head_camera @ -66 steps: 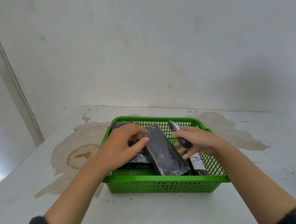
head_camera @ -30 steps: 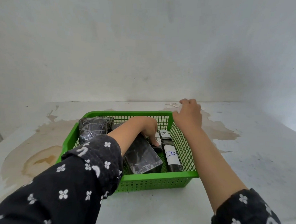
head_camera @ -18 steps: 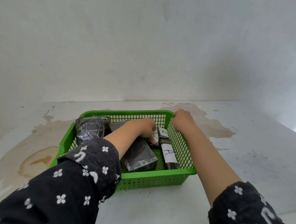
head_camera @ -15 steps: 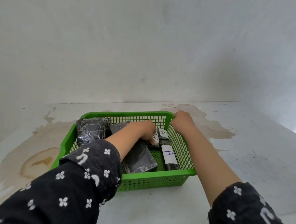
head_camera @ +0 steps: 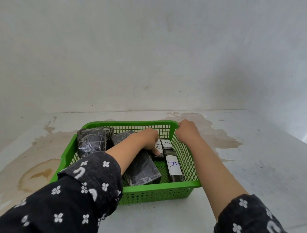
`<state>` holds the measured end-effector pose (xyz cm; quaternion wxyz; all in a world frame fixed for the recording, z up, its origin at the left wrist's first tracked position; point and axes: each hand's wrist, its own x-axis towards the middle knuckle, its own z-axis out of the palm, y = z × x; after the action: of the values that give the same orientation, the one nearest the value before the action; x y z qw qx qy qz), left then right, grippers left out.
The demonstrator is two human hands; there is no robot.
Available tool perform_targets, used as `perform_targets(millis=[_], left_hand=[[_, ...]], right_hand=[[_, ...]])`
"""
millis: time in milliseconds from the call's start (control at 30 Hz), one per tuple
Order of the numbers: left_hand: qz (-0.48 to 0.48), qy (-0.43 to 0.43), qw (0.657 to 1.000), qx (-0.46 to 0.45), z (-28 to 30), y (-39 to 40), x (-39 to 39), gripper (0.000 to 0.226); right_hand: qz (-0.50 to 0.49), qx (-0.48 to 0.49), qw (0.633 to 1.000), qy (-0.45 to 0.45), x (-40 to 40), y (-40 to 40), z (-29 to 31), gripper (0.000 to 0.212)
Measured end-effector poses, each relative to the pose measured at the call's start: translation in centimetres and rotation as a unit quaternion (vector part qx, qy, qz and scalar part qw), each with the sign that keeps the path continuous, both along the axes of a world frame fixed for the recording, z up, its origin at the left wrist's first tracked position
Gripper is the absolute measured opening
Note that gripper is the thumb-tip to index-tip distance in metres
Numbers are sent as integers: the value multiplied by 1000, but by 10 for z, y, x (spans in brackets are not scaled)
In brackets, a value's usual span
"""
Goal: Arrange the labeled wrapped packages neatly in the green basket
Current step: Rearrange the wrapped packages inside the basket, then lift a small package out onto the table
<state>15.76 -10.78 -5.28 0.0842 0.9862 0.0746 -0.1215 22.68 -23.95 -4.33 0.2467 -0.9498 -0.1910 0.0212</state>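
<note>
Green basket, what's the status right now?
Right hand gripping green basket at far right corner. Left hand inside, fingers pressing a small labeled package. Nothing in the way.

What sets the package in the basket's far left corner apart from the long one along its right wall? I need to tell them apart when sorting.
The corner package is bulky and blocky; the right-wall package is slim and long. The corner package shows no label from here; the right-wall package shows a white label with a blue A. The corner package rises near the basket rim; the right-wall one lies low on the floor. Both are wrapped in shiny black film.
</note>
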Motion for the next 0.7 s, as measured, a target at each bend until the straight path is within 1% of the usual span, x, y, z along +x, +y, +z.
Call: perform_targets(millis=[67,167,233,300,367,400,500,567,633,667,700], left_hand=[[-2,1,1000,-2,-2,1,1,46],[-6,8,1000,2,-2,1,1,43],[-7,21,1000,17,-2,0,0,46],[-5,29,999,35,2,-4,-5,62],[-8,18,999,36,9,-9,-10,77],[-16,1,999,34,15,-12,-13,75],[-34,-73,997,8,40,-13,-26,40],[-17,-124,992,5,59,-5,-44,35],[8,-166,986,28,72,10,-71,27],[28,-175,983,58,75,21,-86,28],[61,-167,979,96,76,33,-101,38]], right_hand=[[-1,1,1000,-1,-1,0,0,9],[-4,5,1000,-1,-1,0,-1,15],[-2,14,1000,-1,-1,0,-2,14],[2,19,1000,-5,-2,0,-1,10],[0,19,1000,-7,-3,1,-1,12],[-2,20,1000,-5,-4,1,-1,13],[-3,31,1000,-3,-4,2,-1,6],[2,44,999,-1,-5,1,0,13],[12,50,999,1,-7,1,1,11],[12,54,998,0,-7,0,1,14],[10,57,998,-1,-8,0,1,17]])
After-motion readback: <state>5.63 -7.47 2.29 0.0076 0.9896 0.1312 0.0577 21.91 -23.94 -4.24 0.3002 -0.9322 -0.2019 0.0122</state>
